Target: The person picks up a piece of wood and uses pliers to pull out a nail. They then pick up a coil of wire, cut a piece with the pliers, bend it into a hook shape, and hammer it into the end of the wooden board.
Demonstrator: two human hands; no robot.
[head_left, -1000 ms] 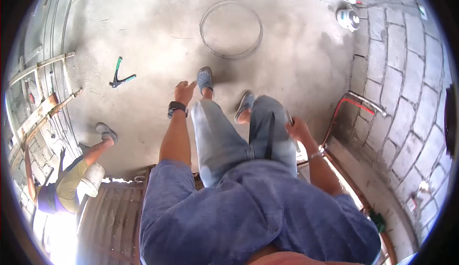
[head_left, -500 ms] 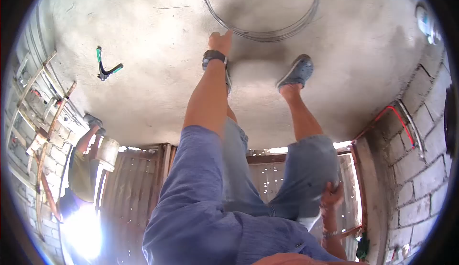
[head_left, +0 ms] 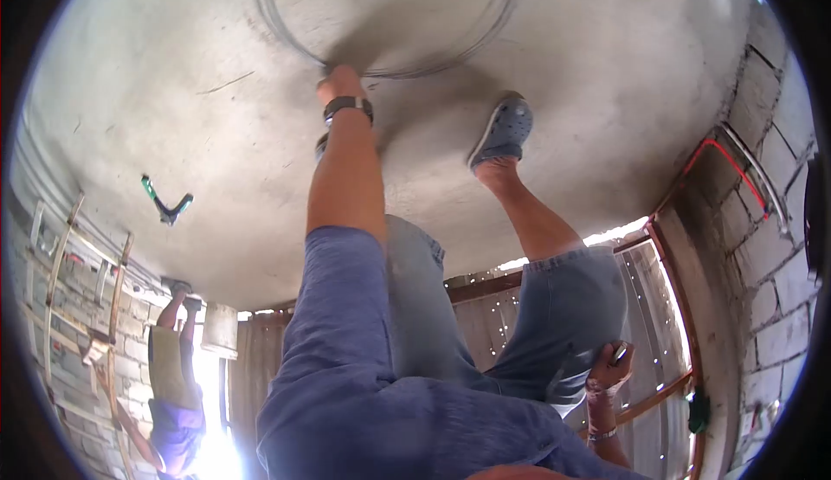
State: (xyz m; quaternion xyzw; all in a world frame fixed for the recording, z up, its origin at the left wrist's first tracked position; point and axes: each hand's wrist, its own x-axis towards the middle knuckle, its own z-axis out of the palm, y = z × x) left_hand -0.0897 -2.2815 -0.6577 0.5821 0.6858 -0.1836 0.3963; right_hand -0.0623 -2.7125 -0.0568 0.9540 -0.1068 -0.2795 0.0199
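Note:
My left hand (head_left: 341,85), with a dark watch on its wrist, reaches down to the floor. Its fingers are closed on the near edge of a large coil of thin grey wire (head_left: 433,70); the coil's far part is cut off by the top of the view. Beside my right thigh, my right hand (head_left: 611,367) is curled round a small object with a shiny spot, too little of which shows to name. Between the coil and my legs rests my right foot in a grey-blue clog (head_left: 505,132).
A V-shaped tool with green and black handles (head_left: 166,200) lies on the concrete floor (head_left: 234,125). At left are a wooden ladder-like frame (head_left: 59,264), another person (head_left: 177,367) and a whitish bucket (head_left: 221,331). A red-and-grey curved piece (head_left: 736,166) is by the block wall (head_left: 779,307).
My left hand and the wire coil have moved left relative to my right foot. The whole view has shifted, and more of the other person shows. My right hand stays near my thigh.

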